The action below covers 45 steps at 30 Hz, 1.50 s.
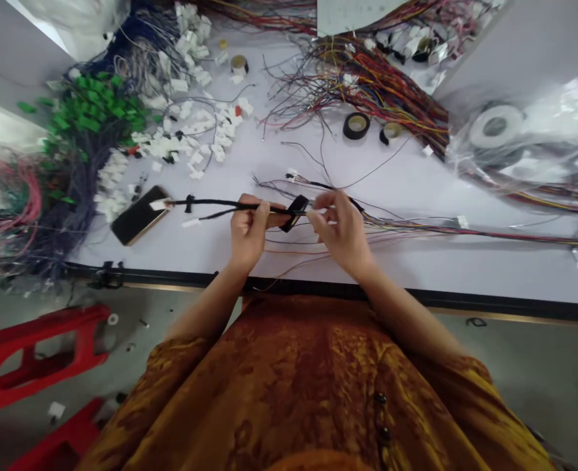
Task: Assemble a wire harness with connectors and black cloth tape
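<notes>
Pinching a black-wrapped cable (215, 202) between thumb and fingers, the left hand (248, 235) is closed on it. The right hand (344, 237), just beside, has its fingers bent around the far end of this work; blur hides their tips, so I cannot tell whether they grip anything. Between the hands, black tape (293, 214) lies against the cable. Left of the left hand, the cable's white end (160, 204) overlaps a dark phone (140, 216). Thin wires (416, 227) run rightward past the right hand, cut off at the edge of view. Beyond the right hand lies a tape roll (356, 135), then a wire bundle (391, 85). Farthest beyond the hands, a pale sheet (355, 16) is cropped, its faint marks too blurred to read.
</notes>
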Available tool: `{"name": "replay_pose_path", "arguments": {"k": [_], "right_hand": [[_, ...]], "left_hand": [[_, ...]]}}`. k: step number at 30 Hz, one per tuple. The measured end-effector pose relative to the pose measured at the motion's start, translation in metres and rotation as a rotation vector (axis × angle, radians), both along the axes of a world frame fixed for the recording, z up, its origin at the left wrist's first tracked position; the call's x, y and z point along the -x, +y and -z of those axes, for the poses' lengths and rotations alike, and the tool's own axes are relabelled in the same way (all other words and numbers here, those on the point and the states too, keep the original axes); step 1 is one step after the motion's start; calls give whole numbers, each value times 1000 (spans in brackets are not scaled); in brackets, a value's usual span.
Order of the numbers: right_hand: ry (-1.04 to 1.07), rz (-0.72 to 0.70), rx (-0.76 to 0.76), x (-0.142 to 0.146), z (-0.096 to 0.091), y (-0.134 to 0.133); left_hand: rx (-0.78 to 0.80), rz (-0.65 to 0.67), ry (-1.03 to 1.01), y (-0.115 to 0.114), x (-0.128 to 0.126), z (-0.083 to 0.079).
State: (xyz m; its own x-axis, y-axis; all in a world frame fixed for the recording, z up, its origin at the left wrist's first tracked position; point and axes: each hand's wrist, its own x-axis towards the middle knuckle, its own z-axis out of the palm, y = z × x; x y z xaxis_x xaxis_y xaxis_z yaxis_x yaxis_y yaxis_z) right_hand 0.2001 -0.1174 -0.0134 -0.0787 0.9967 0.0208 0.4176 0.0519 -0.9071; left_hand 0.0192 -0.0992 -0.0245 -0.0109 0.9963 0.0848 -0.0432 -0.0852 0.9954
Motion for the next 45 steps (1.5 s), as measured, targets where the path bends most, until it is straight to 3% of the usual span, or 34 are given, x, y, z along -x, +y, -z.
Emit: {"name": "replay_pose_path", "arguments": {"k": [1,4,7,10,13,17,22,28,34,38,42,45], "right_hand": [[16,27,119,-1,-2,15],[31,-123,484,0,-3,52],[166,-154,614,4,2,67],[270,-142,582,0,3,63],[230,-74,464,-9,-1,43],[65,124,109,-7,-6,-6],[-102,76,108,24,4,-40],[-45,16,69,29,4,-28],[-309,-3,101,44,8,-28],[-190,-114,128,25,-7,-27],[-46,46,89,-8,-20,2],[92,21,311,-9,-13,41]], "left_hand": [[-86,30,72,-4,1,1],[-292,123,235,-13,4,5],[-207,127,223,-13,5,5],[24,169,86,-5,7,3],[145,240,14,5,9,1],[183,110,39,13,6,-1],[182,2,46,15,-2,0],[166,-17,39,11,-2,0],[179,-21,16,11,-2,1],[195,19,-6,13,1,0],[135,115,27,6,2,-12],[-97,264,248,-2,4,-19]]}}
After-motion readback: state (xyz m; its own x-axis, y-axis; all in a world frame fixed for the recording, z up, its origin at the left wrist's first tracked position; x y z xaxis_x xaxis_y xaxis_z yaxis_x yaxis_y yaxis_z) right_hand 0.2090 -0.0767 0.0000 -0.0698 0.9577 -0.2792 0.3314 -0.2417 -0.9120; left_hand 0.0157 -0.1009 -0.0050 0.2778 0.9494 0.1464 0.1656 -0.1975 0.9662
